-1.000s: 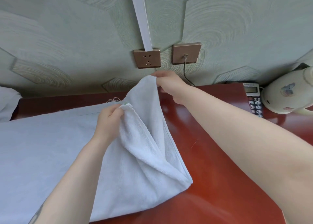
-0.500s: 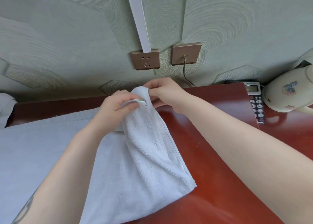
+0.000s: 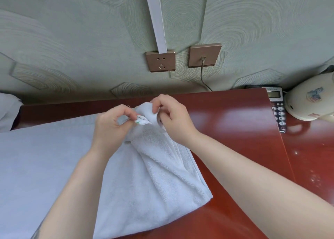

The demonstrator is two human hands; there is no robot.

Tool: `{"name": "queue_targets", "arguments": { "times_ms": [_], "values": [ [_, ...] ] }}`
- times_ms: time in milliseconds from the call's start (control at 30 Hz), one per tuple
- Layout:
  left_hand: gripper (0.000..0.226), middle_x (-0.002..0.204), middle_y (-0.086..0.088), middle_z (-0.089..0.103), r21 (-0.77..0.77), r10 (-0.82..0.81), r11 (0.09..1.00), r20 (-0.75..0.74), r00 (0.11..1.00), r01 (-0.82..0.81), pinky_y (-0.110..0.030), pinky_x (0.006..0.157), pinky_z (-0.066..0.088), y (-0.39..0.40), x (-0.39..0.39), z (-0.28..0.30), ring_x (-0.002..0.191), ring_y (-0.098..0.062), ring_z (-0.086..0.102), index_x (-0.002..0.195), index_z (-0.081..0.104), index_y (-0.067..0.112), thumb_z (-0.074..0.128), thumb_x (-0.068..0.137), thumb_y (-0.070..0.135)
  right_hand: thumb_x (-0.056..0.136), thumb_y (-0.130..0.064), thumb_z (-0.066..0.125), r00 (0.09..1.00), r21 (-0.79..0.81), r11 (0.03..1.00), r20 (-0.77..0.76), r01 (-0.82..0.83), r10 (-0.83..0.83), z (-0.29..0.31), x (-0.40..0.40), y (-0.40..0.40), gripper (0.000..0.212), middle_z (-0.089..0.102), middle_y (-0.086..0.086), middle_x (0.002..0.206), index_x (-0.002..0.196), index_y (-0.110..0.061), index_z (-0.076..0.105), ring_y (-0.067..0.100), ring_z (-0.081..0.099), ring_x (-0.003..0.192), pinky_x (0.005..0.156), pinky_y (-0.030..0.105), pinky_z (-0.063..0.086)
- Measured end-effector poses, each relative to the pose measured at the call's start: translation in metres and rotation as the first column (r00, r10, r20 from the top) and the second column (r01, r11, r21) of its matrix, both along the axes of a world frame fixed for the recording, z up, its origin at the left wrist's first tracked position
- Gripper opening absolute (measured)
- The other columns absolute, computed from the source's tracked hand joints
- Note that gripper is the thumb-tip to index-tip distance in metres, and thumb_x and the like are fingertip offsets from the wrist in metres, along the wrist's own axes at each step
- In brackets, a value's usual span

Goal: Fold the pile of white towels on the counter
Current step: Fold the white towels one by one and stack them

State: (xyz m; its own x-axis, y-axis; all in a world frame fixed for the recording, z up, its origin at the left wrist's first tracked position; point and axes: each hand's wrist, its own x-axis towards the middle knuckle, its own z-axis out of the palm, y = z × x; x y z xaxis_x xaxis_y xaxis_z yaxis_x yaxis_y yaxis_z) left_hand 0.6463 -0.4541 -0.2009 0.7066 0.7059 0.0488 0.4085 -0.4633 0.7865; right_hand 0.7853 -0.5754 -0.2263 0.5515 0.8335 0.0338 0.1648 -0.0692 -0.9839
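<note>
My left hand (image 3: pixel 110 124) and right hand (image 3: pixel 173 119) are close together above the far side of the tabletop (image 3: pixel 235 148), both pinching the raised end of the towel (image 3: pixel 153 175). My left thumb and forefinger nip a corner that carries a small tag (image 3: pixel 141 120) with green print; the other fingers of that hand curl loosely beneath. My right fingers curl over the top of a bunched fold just beside the tag, with the thumb tucked under the cloth. The two pinches nearly touch, with only a little white cloth showing between them. From my hands the towel hangs down toward me in long soft pleats and spreads out on the red-brown wood, its near right corner lying flat between my forearms and toward the right. To the left it runs on as a broad flat sheet that covers the wood up to the edge of the view. Beyond my hands, on the green wall, a socket (image 3: pixel 160 61) sits beside a plate (image 3: pixel 205 55) with a cable (image 3: pixel 204 79) running down from it. At the right stand a phone (image 3: pixel 277 110) and, just beside it, a cream kettle (image 3: pixel 312 97). At the far left edge another piece of white cloth (image 3: pixel 8 110) lies past the end of the wood.
</note>
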Motion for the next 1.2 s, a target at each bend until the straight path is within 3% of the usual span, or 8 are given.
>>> {"name": "queue_targets", "arguments": {
  "times_ms": [167, 300, 433, 600, 900, 1000, 1100, 1200],
  "values": [
    [0.028, 0.087, 0.015, 0.072, 0.026, 0.049, 0.998, 0.089, 0.995, -0.052, -0.012, 0.082, 0.046, -0.011, -0.008, -0.003, 0.087, 0.002, 0.066, 0.075, 0.069, 0.015, 0.069, 0.074, -0.014, 0.083, -0.016, 0.055, 0.998, -0.051, 0.998, -0.049, -0.047, 0.044, 0.002, -0.009, -0.005, 0.009, 0.064, 0.004, 0.090, 0.084, -0.018, 0.064, 0.014, 0.056, 0.073, 0.069, 0.030, 0.046],
    [0.021, 0.084, 0.008, 0.073, 0.017, 0.036, 0.999, 0.112, 0.993, -0.038, -0.019, 0.083, 0.049, -0.015, -0.008, -0.004, 0.089, -0.006, 0.067, 0.075, 0.069, 0.013, 0.073, 0.076, -0.008, 0.082, -0.025, 0.077, 0.997, -0.096, 0.993, -0.040, -0.069, 0.066, 0.004, -0.011, -0.005, 0.015, 0.068, -0.003, 0.093, 0.090, -0.018, 0.067, 0.016, 0.064, 0.086, 0.076, 0.033, 0.053],
    [0.028, 0.085, 0.010, 0.071, -0.045, 0.022, 0.999, 0.102, 0.995, -0.017, -0.018, 0.083, 0.048, -0.013, -0.012, -0.003, 0.089, -0.004, 0.065, 0.073, 0.066, 0.022, 0.073, 0.077, -0.005, 0.084, -0.022, 0.076, 0.990, -0.127, 0.991, -0.137, -0.041, 0.023, 0.006, -0.012, 0.000, 0.008, 0.071, -0.001, 0.087, 0.086, -0.016, 0.070, 0.021, 0.066, 0.085, 0.079, 0.041, 0.053],
    [0.025, 0.093, 0.014, 0.071, -0.077, -0.051, 0.996, 0.033, 0.998, 0.054, -0.018, 0.088, 0.046, -0.010, -0.020, -0.005, 0.098, -0.005, 0.063, 0.079, 0.069, 0.027, 0.076, 0.079, 0.003, 0.086, -0.021, 0.073, 0.996, -0.125, 0.992, -0.087, -0.004, -0.007, 0.003, -0.017, 0.005, 0.007, 0.069, -0.005, 0.085, 0.081, -0.020, 0.068, 0.013, 0.064, 0.079, 0.069, 0.029, 0.050],
    [0.009, 0.107, 0.027, 0.063, 0.036, -0.143, 0.989, -0.086, 0.986, 0.146, -0.018, 0.093, 0.041, 0.001, -0.016, -0.007, 0.110, 0.002, 0.056, 0.089, 0.068, 0.020, 0.071, 0.086, 0.013, 0.083, -0.015, 0.066, 0.994, -0.003, 0.997, 0.076, 0.073, -0.072, 0.003, -0.017, -0.006, 0.004, 0.064, -0.007, 0.085, 0.080, -0.017, 0.065, 0.013, 0.061, 0.079, 0.072, 0.037, 0.051],
    [0.007, 0.112, 0.020, 0.064, -0.033, -0.177, 0.984, -0.023, 0.984, 0.176, -0.011, 0.092, 0.037, 0.002, -0.015, 0.000, 0.112, 0.004, 0.054, 0.087, 0.064, 0.016, 0.069, 0.089, 0.011, 0.083, -0.014, 0.065, 0.978, 0.004, 0.984, 0.109, 0.181, -0.180, 0.002, -0.013, -0.009, 0.006, 0.061, -0.007, 0.082, 0.079, -0.018, 0.063, 0.010, 0.057, 0.075, 0.065, 0.032, 0.048],
    [0.004, 0.109, 0.004, 0.068, -0.114, -0.201, 0.969, 0.163, 0.966, 0.220, -0.019, 0.096, 0.041, 0.000, -0.017, 0.015, 0.112, -0.010, 0.059, 0.087, 0.059, 0.011, 0.062, 0.089, 0.010, 0.083, -0.011, 0.065, 0.952, -0.040, 0.952, 0.063, 0.303, -0.300, -0.002, -0.011, -0.010, 0.011, 0.060, -0.008, 0.078, 0.078, -0.020, 0.063, 0.007, 0.054, 0.069, 0.064, 0.023, 0.043],
    [0.005, 0.086, 0.000, 0.063, -0.108, -0.235, 0.960, 0.180, 0.955, 0.257, -0.025, 0.081, 0.045, -0.001, -0.014, 0.026, 0.086, -0.016, 0.060, 0.087, 0.057, 0.016, 0.060, 0.091, 0.013, 0.083, -0.013, 0.065, 0.945, -0.051, 0.944, 0.041, 0.326, -0.324, -0.002, -0.015, -0.010, 0.015, 0.060, -0.009, 0.077, 0.076, -0.025, 0.062, 0.007, 0.054, 0.069, 0.062, 0.021, 0.043]
  ]
}}
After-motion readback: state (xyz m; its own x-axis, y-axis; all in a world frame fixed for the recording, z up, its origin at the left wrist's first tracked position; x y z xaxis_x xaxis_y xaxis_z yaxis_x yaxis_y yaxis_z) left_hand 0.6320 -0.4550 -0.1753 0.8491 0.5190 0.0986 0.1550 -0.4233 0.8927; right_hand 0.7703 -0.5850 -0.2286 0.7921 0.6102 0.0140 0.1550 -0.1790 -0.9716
